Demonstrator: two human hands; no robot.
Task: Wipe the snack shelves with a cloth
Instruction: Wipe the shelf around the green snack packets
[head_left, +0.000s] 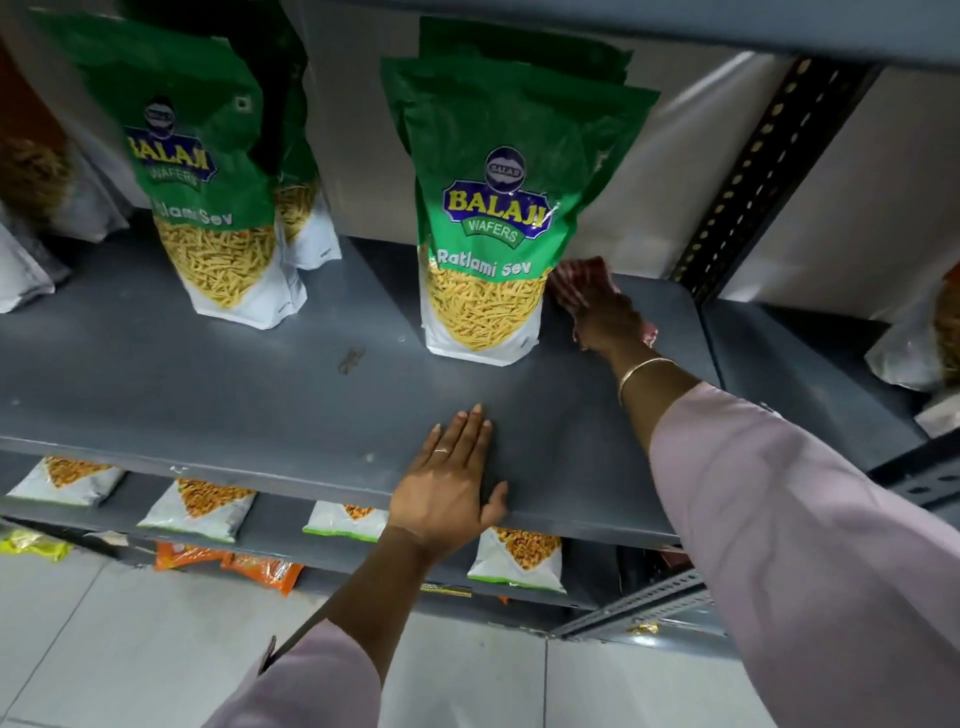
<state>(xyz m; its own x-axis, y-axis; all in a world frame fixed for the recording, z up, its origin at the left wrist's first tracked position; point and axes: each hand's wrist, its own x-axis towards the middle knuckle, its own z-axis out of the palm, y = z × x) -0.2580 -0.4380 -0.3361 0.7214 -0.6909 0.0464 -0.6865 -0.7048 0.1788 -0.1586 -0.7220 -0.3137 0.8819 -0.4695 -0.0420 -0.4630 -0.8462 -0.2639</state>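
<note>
A grey metal shelf (218, 395) carries green Ratlami Sev snack bags. My right hand (610, 325) reaches deep onto the shelf and presses a red-and-white cloth (574, 278) onto the surface, just right of the nearest snack bag (493, 218). The cloth touches that bag's lower right side and is partly hidden under my fingers. My left hand (452, 483) lies flat on the shelf's front edge, fingers spread, holding nothing.
A second green snack bag (208, 171) stands at the left with more behind it. Lower shelves hold white and orange packets (200, 506). A perforated upright post (769, 171) bounds the shelf at the right. White tiled floor (130, 639) lies below.
</note>
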